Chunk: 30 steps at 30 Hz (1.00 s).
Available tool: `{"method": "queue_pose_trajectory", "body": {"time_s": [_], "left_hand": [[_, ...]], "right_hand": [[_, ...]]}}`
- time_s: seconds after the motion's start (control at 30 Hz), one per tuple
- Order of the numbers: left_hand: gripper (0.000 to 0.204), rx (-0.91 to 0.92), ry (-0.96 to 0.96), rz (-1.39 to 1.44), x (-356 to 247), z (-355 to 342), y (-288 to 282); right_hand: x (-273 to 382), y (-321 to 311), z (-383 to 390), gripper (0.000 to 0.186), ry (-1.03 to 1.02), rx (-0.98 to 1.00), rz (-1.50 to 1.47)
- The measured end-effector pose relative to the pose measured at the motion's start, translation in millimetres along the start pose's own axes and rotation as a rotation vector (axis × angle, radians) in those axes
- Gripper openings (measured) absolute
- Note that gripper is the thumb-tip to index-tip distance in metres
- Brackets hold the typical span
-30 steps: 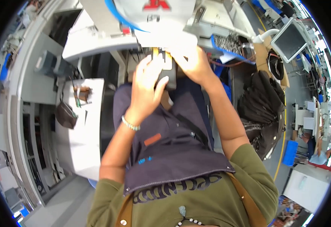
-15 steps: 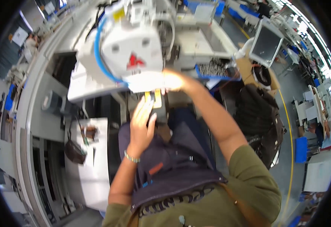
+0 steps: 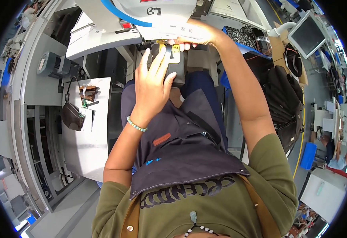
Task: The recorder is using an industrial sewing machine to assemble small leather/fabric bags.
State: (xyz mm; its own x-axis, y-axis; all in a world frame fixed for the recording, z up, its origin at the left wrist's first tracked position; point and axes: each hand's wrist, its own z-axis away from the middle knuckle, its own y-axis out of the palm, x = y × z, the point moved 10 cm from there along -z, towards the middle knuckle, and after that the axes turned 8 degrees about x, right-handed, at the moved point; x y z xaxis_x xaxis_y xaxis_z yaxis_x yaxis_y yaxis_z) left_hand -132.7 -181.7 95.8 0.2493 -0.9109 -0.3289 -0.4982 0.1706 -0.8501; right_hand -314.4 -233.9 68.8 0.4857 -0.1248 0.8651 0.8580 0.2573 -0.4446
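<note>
My left hand reaches up the middle with its fingers stretched out, lying over the left side of a yellow-edged plate. Its thumb touches or lies close to a dark block-shaped support under the plate. My right hand is at the lower edge of a white sewing machine head. Its fingers bend in, and the tips show by the plate's far end. The machine head partly covers that hand, and whatever its fingers hold is hidden.
On the left, a white side table carries a dark pouch and a bundle of brown strips. A blue tray of small dark parts stands at the right. Beyond are a monitor and piled dark bags.
The view has shifted, so the machine head sits higher in the picture. My left hand remains over the plate with fingers extended; my right hand remains at the machine head.
</note>
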Motion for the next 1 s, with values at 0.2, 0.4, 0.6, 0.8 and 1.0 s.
{"method": "queue_pose_trajectory", "body": {"time_s": [0.2,0.4,0.6,0.8,1.0], "left_hand": [[0.058,0.073,0.015,-0.069,-9.2,-5.4,6.1],[0.061,0.028,0.018,-0.097,-9.4,-10.9,5.9],[0.062,-0.004,-0.015,-0.186,-5.7,-16.1,0.8],[0.054,-0.012,0.044,-0.16,-5.8,-5.0,8.8],[0.053,-0.036,0.064,-0.171,-4.9,-7.5,4.3]], "right_hand": [[1.5,0.3,4.6,0.032,0.027,-0.023,-0.01],[1.3,0.7,1.8,0.028,0.059,-0.021,-0.024],[0.1,-3.1,0.6,0.025,0.071,-0.052,0.004],[1.1,3.0,3.6,0.031,-0.052,-0.107,-0.027],[0.4,5.2,3.1,0.032,-0.032,-0.07,-0.05]]}}
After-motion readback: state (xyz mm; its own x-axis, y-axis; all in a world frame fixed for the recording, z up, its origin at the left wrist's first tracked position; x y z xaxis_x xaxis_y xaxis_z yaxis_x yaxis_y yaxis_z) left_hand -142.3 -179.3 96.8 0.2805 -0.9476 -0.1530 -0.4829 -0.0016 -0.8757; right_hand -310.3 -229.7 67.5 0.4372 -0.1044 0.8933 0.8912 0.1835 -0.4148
